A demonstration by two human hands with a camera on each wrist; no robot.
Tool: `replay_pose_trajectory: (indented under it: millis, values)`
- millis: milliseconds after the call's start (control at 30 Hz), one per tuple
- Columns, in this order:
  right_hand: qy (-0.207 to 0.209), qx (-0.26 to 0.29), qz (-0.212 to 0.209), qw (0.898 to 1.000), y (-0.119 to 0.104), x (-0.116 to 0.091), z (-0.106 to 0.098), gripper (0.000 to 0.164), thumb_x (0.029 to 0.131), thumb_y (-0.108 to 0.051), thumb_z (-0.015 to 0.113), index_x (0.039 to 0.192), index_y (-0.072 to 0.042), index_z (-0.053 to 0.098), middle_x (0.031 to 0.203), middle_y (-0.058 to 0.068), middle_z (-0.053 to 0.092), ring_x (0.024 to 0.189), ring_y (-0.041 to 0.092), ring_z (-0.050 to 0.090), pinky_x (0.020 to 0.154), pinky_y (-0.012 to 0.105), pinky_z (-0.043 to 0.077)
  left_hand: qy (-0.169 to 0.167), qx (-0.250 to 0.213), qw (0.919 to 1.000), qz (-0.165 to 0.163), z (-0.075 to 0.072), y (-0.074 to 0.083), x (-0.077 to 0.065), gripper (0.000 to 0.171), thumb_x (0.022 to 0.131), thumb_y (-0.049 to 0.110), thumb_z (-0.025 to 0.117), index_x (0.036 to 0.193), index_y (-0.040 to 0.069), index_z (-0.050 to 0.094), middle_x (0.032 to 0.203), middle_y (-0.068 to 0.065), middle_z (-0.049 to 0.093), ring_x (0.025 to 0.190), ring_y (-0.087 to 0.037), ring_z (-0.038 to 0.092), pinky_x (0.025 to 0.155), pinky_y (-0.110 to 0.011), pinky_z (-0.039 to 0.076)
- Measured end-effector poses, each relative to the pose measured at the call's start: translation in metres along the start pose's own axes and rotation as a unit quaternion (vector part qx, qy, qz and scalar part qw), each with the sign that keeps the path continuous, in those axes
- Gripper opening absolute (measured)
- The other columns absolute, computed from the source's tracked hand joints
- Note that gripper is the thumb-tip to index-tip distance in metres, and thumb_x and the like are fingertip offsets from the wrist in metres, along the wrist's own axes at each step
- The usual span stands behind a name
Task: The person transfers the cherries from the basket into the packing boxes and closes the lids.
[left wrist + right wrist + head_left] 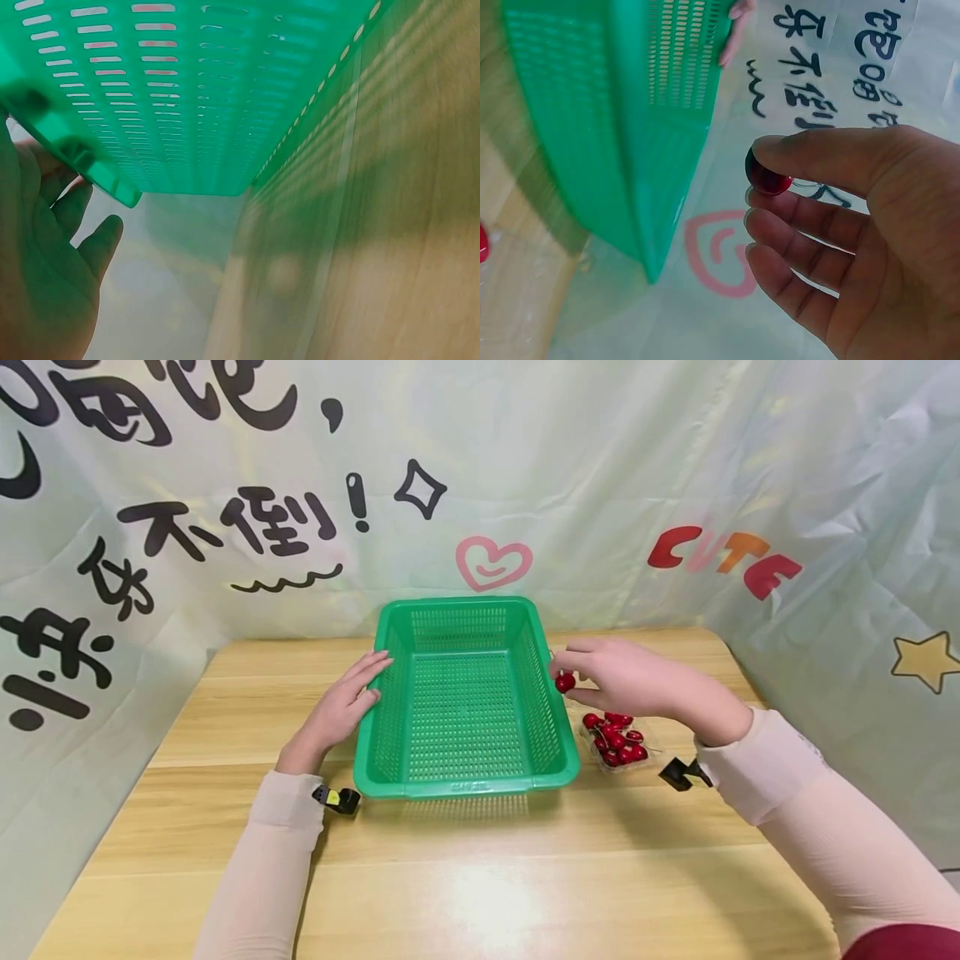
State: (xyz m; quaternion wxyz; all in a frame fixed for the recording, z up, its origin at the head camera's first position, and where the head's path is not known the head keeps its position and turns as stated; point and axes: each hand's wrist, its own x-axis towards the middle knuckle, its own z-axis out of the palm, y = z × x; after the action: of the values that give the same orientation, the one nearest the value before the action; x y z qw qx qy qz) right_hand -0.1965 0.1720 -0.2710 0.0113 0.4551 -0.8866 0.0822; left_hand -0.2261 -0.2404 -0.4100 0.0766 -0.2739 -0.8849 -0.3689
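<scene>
A green plastic basket (465,789) with slotted walls stands on the table. My left hand (337,706) rests its fingers on the basket's left rim, thumb apart from them; the left wrist view shows that hand (52,247) beside the slotted wall (172,97). Beyond the right rim, my right hand (626,681) pinches a dark red cherry (565,682) between thumb and fingertips. The right wrist view shows the cherry (769,176) held above table height, outside the basket. Below that hand sits a clear plastic box (647,762) of several cherries (617,737).
The wooden table (480,877) extends in front of the basket. A pale printed cloth (585,485) hangs behind and at both sides, close to the basket's far end. Each wrist carries a small black camera mount (341,799).
</scene>
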Motion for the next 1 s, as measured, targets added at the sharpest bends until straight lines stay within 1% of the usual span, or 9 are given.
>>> replay_pose_trajectory:
  millis: [200,367,500,633,833,933,1000]
  values:
    - [0.000,-0.008,0.030,1.000,0.011,-0.024,0.010,0.024,0.085,-0.010,0.075,0.106,-0.015,0.064,0.097,-0.002,0.062,0.079,0.015,0.062,0.071,0.033,0.053,0.003,0.000,1.0000,0.003,0.001,0.002,0.001,0.050,0.100,0.012,0.042,0.149,0.004,0.040,0.158,-0.010,0.029,0.148,-0.026,0.013,0.115,-0.056,0.017]
    - [-0.003,-0.001,0.053,0.999,0.019,-0.043,0.019,0.026,0.083,-0.007,0.076,0.106,-0.015,0.064,0.095,-0.004,0.061,0.077,0.012,0.061,0.069,0.034,0.053,0.004,-0.003,1.0000,0.005,0.002,0.002,0.002,0.049,0.100,0.012,0.042,0.149,0.004,0.040,0.158,-0.010,0.029,0.148,-0.026,0.013,0.115,-0.056,0.017]
    - [-0.003,0.003,0.066,0.998,0.027,-0.056,0.027,0.027,0.082,-0.005,0.076,0.104,-0.014,0.064,0.092,-0.004,0.060,0.078,0.014,0.061,0.069,0.035,0.052,0.008,-0.008,0.9999,0.007,0.002,0.002,0.003,0.049,0.099,0.010,0.043,0.148,0.004,0.041,0.157,-0.012,0.030,0.148,-0.028,0.014,0.115,-0.056,0.017]
    - [0.002,0.009,0.075,0.997,0.034,-0.068,0.034,0.027,0.081,-0.003,0.076,0.104,-0.013,0.065,0.093,-0.002,0.061,0.080,0.017,0.062,0.069,0.036,0.052,0.008,-0.006,0.9999,0.004,0.001,0.001,0.003,0.049,0.099,0.010,0.043,0.148,0.004,0.041,0.157,-0.012,0.030,0.147,-0.031,0.015,0.115,-0.056,0.017]
    - [-0.013,0.007,0.102,0.995,0.045,-0.085,0.045,0.028,0.082,-0.003,0.076,0.108,-0.010,0.068,0.096,0.000,0.062,0.078,0.017,0.063,0.067,0.036,0.052,-0.010,0.017,0.9998,-0.006,-0.002,0.001,0.001,0.051,0.100,0.014,0.042,0.150,0.005,0.038,0.159,-0.010,0.027,0.148,-0.027,0.012,0.115,-0.056,0.016]
    - [-0.019,0.003,0.108,0.994,0.050,-0.091,0.051,0.030,0.081,-0.002,0.075,0.110,-0.008,0.068,0.097,0.000,0.063,0.077,0.017,0.063,0.066,0.038,0.053,-0.025,0.040,0.9989,-0.003,-0.006,0.002,0.002,0.052,0.100,0.015,0.041,0.150,0.004,0.037,0.159,-0.011,0.025,0.148,-0.029,0.012,0.115,-0.055,0.016]
    - [-0.019,0.006,0.108,0.994,0.053,-0.095,0.055,0.030,0.080,-0.002,0.076,0.109,-0.008,0.068,0.097,0.000,0.064,0.079,0.018,0.064,0.068,0.039,0.053,-0.035,0.064,0.9974,-0.001,-0.008,0.003,0.003,0.053,0.100,0.017,0.041,0.151,0.004,0.035,0.159,-0.012,0.025,0.148,-0.031,0.013,0.115,-0.055,0.017]
